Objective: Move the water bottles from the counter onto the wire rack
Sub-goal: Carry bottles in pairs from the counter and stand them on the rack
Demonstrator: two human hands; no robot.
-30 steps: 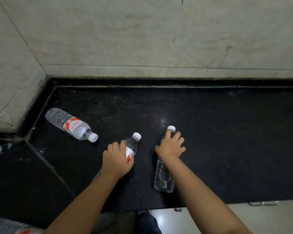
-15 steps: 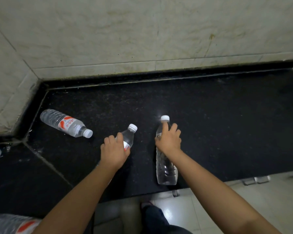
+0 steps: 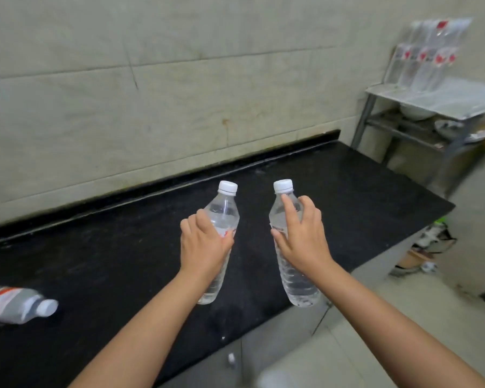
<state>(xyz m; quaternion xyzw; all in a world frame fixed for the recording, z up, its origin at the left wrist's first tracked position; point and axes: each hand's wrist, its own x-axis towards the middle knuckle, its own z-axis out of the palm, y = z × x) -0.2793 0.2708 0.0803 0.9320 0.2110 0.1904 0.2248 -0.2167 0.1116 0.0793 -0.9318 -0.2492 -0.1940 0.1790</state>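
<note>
Both bottles have come up off the desk (image 3: 347, 191), left hand (image 3: 205, 247) grasping one (image 3: 221, 219), right hand (image 3: 305, 242) the other (image 3: 284, 217), while a third (image 3: 14, 303) lies there and several already stand on the rack (image 3: 431, 96).

The two held bottles (image 3: 223, 219) (image 3: 294, 278) are seen to be of clear, glossy plastic, ribbed low down, with white plastic caps (image 3: 228, 187). A third bottle (image 3: 14, 303), blurred, is wrapped in a red and white label. The desk (image 3: 109, 247) is faced in black polished stone, speckled and faintly reflective. The wall (image 3: 179, 102) is tiled in pale, matt, stained slabs. The rack (image 3: 420, 113) is made of grey metal with a dull sheen.
</note>
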